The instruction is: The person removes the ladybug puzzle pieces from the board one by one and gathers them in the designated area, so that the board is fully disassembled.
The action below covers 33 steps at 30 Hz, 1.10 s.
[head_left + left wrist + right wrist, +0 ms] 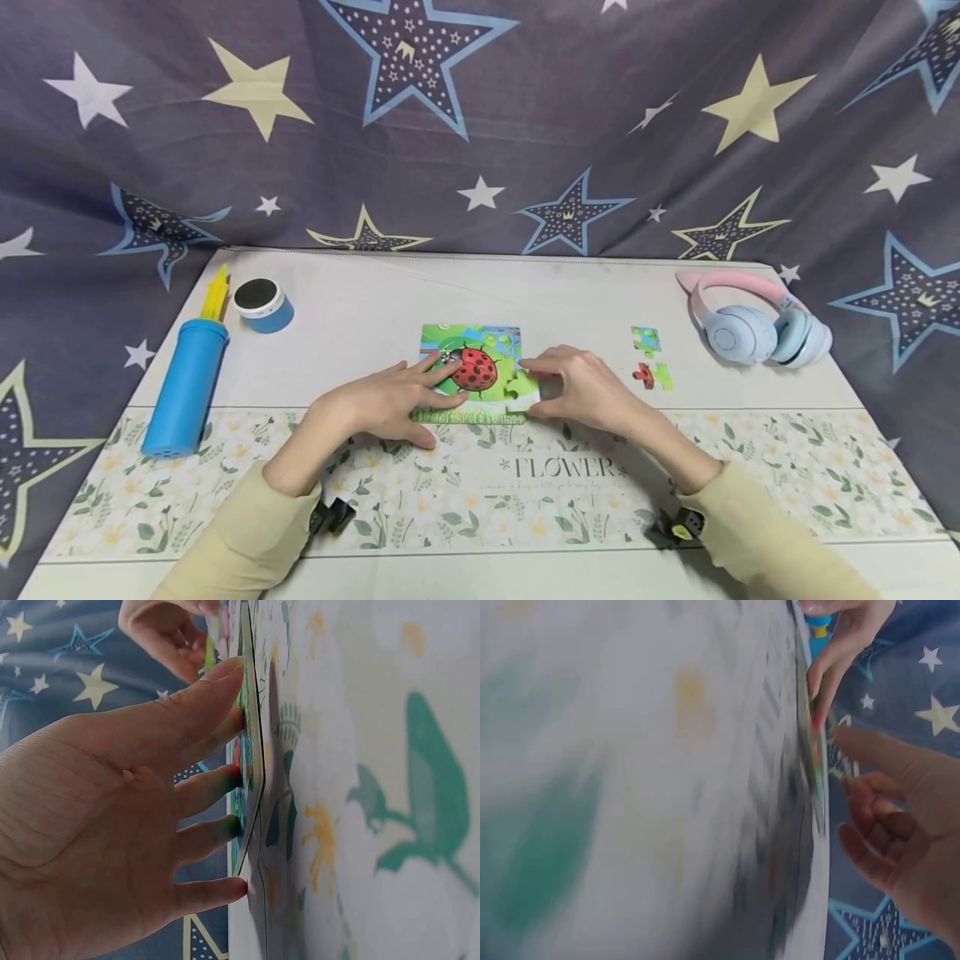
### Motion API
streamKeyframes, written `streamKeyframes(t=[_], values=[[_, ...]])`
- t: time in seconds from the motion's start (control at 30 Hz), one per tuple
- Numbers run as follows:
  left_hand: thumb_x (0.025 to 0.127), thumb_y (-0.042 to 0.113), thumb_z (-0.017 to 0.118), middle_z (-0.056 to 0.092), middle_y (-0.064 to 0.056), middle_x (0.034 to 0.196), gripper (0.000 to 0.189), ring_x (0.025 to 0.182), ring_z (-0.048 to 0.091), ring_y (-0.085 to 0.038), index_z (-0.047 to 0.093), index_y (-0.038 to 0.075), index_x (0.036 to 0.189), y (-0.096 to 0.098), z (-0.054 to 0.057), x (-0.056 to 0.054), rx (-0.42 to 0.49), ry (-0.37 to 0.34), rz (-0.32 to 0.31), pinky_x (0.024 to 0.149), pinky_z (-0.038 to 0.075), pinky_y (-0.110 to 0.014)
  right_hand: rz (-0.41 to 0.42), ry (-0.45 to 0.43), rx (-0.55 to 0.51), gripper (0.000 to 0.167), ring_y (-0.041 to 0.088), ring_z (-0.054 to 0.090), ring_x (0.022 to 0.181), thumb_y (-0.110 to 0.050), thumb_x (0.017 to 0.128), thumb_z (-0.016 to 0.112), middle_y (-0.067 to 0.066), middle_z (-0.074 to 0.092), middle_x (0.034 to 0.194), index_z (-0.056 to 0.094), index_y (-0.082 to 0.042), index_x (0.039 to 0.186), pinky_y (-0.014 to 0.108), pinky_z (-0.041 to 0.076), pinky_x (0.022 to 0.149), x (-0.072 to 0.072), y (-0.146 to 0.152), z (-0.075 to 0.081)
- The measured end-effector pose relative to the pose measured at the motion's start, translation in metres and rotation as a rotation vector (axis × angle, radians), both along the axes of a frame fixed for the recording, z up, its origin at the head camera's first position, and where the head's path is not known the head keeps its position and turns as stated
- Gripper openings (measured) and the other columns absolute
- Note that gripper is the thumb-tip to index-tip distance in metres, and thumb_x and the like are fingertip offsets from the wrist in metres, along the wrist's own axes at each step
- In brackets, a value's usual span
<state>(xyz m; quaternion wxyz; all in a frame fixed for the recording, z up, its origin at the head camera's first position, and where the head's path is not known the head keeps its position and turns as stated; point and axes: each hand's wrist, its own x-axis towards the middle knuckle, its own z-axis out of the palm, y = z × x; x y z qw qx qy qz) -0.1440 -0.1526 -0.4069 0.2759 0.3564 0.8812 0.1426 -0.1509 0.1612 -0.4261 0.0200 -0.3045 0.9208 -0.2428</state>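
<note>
A ladybug jigsaw puzzle (476,371) lies flat on the table, a red spotted beetle on green at its middle. My left hand (386,402) rests on its left part with fingers spread, fingertips touching the picture in the left wrist view. At the puzzle's right edge, my right hand (588,390) pinches a light green puzzle piece (527,392) between thumb and fingers, over the gap there. From the left wrist, a green bit of the piece (209,656) shows under the right hand (166,636). The right wrist view is blurred.
Two loose puzzle pieces, a blue-green one (646,339) and a red-green one (652,376), lie to the right. Pink-and-blue headphones (757,325) are at the back right. On the left are a blue hand pump (186,387) with a yellow nozzle and a small round speaker (264,307).
</note>
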Motion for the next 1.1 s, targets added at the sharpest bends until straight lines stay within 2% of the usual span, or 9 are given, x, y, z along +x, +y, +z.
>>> streamKeyframes(t=[0.2, 0.37, 0.47, 0.6, 0.83, 1.1], values=[[0.091, 0.038, 0.075, 0.009, -0.011, 0.175, 0.076, 0.161, -0.001, -0.042, 0.043, 0.024, 0.158, -0.001, -0.001, 0.0, 0.008, -0.014, 0.003, 0.127, 0.012, -0.069, 0.006, 0.068, -0.098, 0.066, 0.014, 0.071, 0.1, -0.022, 0.069, 0.096, -0.001, 0.077, 0.112, 0.073, -0.011, 0.129, 0.038, 0.061, 0.091, 0.004, 0.048, 0.0], [0.091, 0.039, 0.075, 0.009, -0.012, 0.175, 0.076, 0.161, -0.001, -0.043, 0.043, 0.023, 0.158, 0.0, -0.001, 0.0, 0.011, -0.011, -0.005, 0.127, 0.012, -0.069, -0.039, 0.105, -0.132, 0.063, 0.012, 0.069, 0.093, -0.017, 0.069, 0.096, -0.004, 0.077, 0.109, 0.073, -0.012, 0.128, 0.034, 0.061, 0.083, 0.009, 0.093, -0.001], [0.091, 0.039, 0.075, 0.009, -0.012, 0.175, 0.076, 0.161, 0.0, -0.043, 0.043, 0.023, 0.158, 0.0, 0.0, 0.0, 0.012, -0.009, -0.01, 0.126, 0.012, -0.07, -0.088, 0.101, -0.128, 0.062, 0.011, 0.069, 0.091, -0.016, 0.069, 0.096, -0.008, 0.077, 0.106, 0.074, -0.014, 0.127, 0.027, 0.059, 0.081, 0.014, 0.117, -0.002], [0.091, 0.039, 0.074, 0.009, -0.011, 0.175, 0.076, 0.161, -0.001, -0.043, 0.042, 0.024, 0.158, 0.0, 0.001, 0.0, 0.006, -0.013, -0.008, 0.127, 0.012, -0.069, -0.128, 0.095, -0.116, 0.059, 0.007, 0.068, 0.092, -0.019, 0.069, 0.096, -0.011, 0.076, 0.105, 0.076, -0.018, 0.125, 0.014, 0.053, 0.086, 0.022, 0.143, -0.006], [0.091, 0.039, 0.074, 0.01, -0.011, 0.175, 0.076, 0.161, 0.0, -0.043, 0.042, 0.023, 0.158, 0.0, 0.001, -0.001, 0.007, -0.005, -0.01, 0.127, 0.012, -0.069, -0.152, 0.137, -0.104, 0.057, 0.001, 0.067, 0.092, -0.019, 0.066, 0.097, -0.012, 0.075, 0.101, 0.078, -0.02, 0.119, 0.005, 0.048, 0.086, 0.034, 0.171, -0.014], [0.091, 0.039, 0.075, 0.01, -0.011, 0.175, 0.075, 0.161, 0.0, -0.043, 0.044, 0.023, 0.158, -0.001, 0.001, -0.001, 0.011, -0.006, -0.007, 0.126, 0.013, -0.069, -0.155, 0.119, -0.102, 0.06, -0.009, 0.065, 0.095, -0.021, 0.064, 0.098, -0.011, 0.076, 0.099, 0.078, -0.019, 0.12, -0.001, 0.043, 0.09, 0.039, 0.183, -0.02]])
